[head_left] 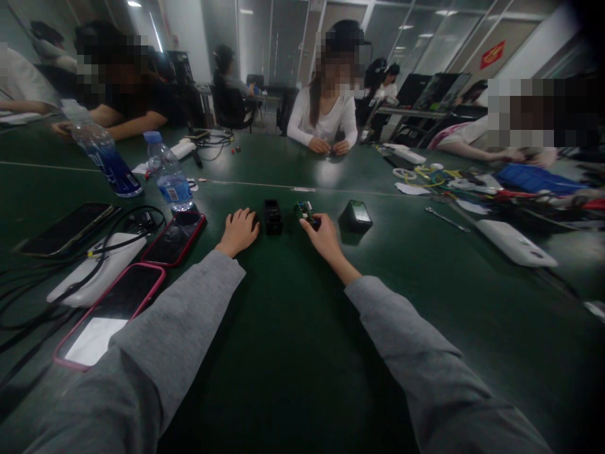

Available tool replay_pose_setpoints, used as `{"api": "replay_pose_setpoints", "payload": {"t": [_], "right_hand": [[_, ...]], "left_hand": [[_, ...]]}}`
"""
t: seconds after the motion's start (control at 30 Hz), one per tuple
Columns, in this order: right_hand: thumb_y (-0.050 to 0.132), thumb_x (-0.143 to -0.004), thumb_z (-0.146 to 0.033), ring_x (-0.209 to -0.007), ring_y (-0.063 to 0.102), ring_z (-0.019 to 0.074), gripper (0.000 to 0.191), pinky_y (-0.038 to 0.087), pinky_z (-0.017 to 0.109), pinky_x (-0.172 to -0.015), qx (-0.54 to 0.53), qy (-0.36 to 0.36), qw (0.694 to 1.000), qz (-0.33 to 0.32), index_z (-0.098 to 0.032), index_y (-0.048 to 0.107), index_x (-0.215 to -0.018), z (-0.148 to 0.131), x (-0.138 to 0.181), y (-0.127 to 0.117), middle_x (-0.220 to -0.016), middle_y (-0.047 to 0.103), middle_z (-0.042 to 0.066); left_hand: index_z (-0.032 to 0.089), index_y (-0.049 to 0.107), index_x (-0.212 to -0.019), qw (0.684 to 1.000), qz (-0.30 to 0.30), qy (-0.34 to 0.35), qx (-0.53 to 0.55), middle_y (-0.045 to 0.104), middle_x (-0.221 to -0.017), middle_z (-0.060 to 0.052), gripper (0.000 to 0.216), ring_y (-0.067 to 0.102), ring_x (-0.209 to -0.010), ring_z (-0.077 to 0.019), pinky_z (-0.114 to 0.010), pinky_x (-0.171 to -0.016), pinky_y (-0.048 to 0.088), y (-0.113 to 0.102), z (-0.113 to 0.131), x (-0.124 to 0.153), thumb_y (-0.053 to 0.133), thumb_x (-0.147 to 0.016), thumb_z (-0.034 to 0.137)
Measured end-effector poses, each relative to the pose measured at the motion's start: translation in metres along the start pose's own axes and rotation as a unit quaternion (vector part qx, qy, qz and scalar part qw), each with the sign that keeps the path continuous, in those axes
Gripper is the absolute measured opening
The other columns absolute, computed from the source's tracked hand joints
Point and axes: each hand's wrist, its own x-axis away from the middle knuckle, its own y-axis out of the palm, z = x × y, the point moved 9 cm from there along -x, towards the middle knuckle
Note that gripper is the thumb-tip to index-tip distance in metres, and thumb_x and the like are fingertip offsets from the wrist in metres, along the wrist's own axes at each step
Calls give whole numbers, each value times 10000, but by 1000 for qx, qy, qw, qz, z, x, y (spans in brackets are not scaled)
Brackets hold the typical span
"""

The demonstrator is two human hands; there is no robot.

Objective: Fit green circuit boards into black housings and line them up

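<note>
Over on the left, a clear plastic bottle with a blue cap (pixel 171 173) is standing behind a black-screened phone in a red case (pixel 174 238). Moving right, the left hand (pixel 239 232) is resting palm down, fingers loosely bent and slightly apart; something dark is showing at its thumb side, and whether the fingers are gripping it, one cannot tell. Just beside it, a small black box-shaped housing (pixel 273 217) is sitting on the dark green tabletop (pixel 283 328), between the two hands. Next along, a small green circuit board with pale components (pixel 304 211) is lying between thumb and fingers of the right hand (pixel 325 238), which are closing around its near right end, its far left part projecting beyond them. Further right, a dark block with a glossy top (pixel 358 216) is sitting apart from the hand.
</note>
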Motion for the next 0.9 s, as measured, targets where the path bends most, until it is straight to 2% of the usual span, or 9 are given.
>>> {"api": "replay_pose_setpoints", "payload": {"t": [0.1,0.27,0.5,0.73,0.83,0.9], "right_hand": [[674,-861,-608,-1066,616,346,514,501,520,-953,16,-10,1000,-1,-163,597,-1106,0,0,1,-1129,657,196],[682,-866,-472,-1066,615,343,354,502,526,-954,22,-5,1000,0,-193,584,-1061,1,0,1,-1113,669,169],[682,-830,-354,-1050,618,341,308,512,506,-933,17,-6,1000,-2,-202,545,-1059,-4,0,-1,-1094,662,157],[661,-816,-247,-1089,545,344,355,518,557,-967,92,-91,992,-6,-188,576,-1156,-34,8,-4,-1126,547,144],[647,-822,-182,-1156,500,352,379,513,568,-1003,111,-139,983,-36,-204,590,-1196,-48,14,1,-1189,486,148],[666,-854,-219,-1177,488,359,357,507,584,-1018,106,-148,982,-48,-216,598,-1205,-51,16,3,-1203,469,150]], "left_hand": [[120,507,-1478,1000,-5,-1,2,448,-1601,-160,529,386,-1489,-331,-556,-1220,316,-1,1,1,337,-1054,387],[124,516,-1468,1000,3,0,-1,456,-1596,-159,516,398,-1480,-329,-556,-1214,324,-4,3,2,344,-1051,374],[130,510,-1476,1000,2,0,-4,459,-1593,-152,526,396,-1481,-332,-552,-1211,331,-1,1,1,329,-1053,386],[124,501,-1483,1000,4,-2,-4,453,-1598,-154,534,384,-1485,-327,-554,-1216,320,0,0,1,325,-1050,383],[129,499,-1487,1000,4,-2,-5,448,-1601,-155,539,382,-1487,-328,-552,-1220,314,1,0,1,321,-1051,392],[129,498,-1490,1000,4,-2,-3,449,-1600,-156,543,383,-1487,-329,-552,-1220,314,1,0,1,316,-1053,395]]}}
